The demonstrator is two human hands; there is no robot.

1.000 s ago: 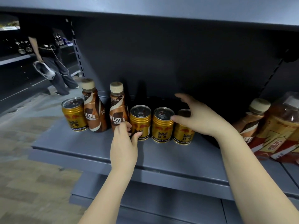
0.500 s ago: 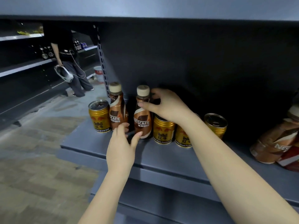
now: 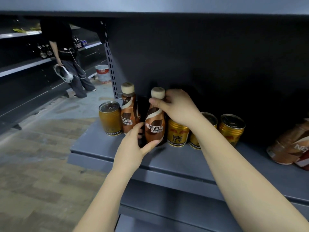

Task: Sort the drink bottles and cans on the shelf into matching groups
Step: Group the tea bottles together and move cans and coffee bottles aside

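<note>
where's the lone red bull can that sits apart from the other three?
Head view, far left of the row: the lone Red Bull can stands at the shelf's left end, beside the ungripped Nescafe bottle.

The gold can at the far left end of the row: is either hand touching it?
No. The gold can stands untouched, while the left hand and right hand both hold the second coffee bottle.

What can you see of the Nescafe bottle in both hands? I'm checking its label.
The held Nescafe bottle is a brown plastic-looking coffee bottle with a white swirl, white NESCAFE lettering and a beige cap. It stands about upright near the shelf front, beside a Red Bull can. The right hand grips its neck; the left hand holds its base.
</note>
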